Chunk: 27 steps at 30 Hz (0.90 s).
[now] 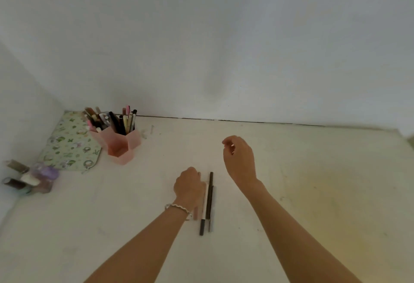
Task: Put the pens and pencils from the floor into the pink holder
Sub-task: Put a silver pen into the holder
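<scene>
- Pens and pencils lie bunched side by side on the floor, well to the right of the pink holder.
- Left hand rests curled against that bunch; whether its grip pinches one, I cannot tell.
- Right hand hovers further right, fingers loosely curled, holding nothing.
- Many pens already fill the holder, which stands beside a floral pouch.

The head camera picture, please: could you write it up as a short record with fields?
surface: pale floor meeting a white wall
holder: pink holder far left, already crowded with pens
loose pens: small bunch lying side by side on the floor
left hand: left hand down at the bunch, fingers curled
right hand: right hand raised above the floor, holding nothing
other: floral mat; small bottles at left edge
</scene>
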Tool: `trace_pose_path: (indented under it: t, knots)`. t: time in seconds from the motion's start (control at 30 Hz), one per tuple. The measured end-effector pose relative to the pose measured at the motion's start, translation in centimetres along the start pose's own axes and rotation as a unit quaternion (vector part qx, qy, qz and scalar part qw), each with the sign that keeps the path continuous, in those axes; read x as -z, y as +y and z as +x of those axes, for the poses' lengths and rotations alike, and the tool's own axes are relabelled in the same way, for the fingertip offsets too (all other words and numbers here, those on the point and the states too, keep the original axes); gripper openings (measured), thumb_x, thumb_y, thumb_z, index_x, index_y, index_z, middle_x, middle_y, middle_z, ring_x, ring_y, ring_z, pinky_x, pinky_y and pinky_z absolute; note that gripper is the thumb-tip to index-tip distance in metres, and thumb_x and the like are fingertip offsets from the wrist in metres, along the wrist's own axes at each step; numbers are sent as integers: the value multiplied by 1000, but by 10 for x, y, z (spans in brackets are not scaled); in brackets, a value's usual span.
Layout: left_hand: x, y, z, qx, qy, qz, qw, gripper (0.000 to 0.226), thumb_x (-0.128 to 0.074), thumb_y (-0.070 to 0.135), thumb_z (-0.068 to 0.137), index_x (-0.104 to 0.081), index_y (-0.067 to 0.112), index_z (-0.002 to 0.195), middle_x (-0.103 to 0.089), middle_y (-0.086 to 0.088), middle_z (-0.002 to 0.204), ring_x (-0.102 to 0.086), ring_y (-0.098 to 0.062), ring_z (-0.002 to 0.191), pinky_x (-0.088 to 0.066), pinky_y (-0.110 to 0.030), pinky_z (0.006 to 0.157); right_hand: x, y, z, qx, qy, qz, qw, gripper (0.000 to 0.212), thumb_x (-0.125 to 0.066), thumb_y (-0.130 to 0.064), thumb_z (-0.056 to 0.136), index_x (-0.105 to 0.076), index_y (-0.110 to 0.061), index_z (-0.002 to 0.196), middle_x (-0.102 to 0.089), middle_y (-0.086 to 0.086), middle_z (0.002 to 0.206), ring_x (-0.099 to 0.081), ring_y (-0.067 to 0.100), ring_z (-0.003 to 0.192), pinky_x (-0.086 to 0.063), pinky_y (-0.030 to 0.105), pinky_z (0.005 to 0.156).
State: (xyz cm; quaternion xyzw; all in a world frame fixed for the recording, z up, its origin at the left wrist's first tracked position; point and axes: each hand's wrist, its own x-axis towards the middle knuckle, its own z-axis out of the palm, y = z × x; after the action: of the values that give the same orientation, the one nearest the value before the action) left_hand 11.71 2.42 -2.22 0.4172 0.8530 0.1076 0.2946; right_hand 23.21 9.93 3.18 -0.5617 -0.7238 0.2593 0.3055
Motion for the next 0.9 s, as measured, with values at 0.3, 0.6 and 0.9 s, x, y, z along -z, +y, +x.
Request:
trace_pose_path:
  t: [0.3, 0.6, 0.9]
  knots:
    - [41, 2, 11, -31, 87, -118, 989, 16, -64, 16, 88, -60, 13, 103, -66, -2, 94, -58, -16, 75, -38, -23, 58, -28, 17, -40, -133, -308, -161, 928, 23, -56, -8, 87, -55, -5, 111, -61, 10, 107, -60, 25, 91, -46, 29, 71]
    - [119, -29, 28, -110, 243, -306, 914, 53, -62, 5, 90, -48, 25, 137, -61, 2, 100, -64, -10, 83, -53, -17, 69, -24, -2, 5, -228, -190, -23, 955, 14, -66, -12, 74, -68, 1, 78, -67, 13, 72, -68, 27, 75, -48, 27, 62]
    - [215, -82, 70, -156, 445, -142, 871, 27, -52, 10, 97, -55, 17, 122, -57, -10, 107, -60, -15, 83, -51, -26, 71, -37, -91, 50, -175, -70, 259, 947, 5, -63, -11, 74, -67, -13, 76, -68, 1, 66, -65, 22, 68, -58, 43, 75]
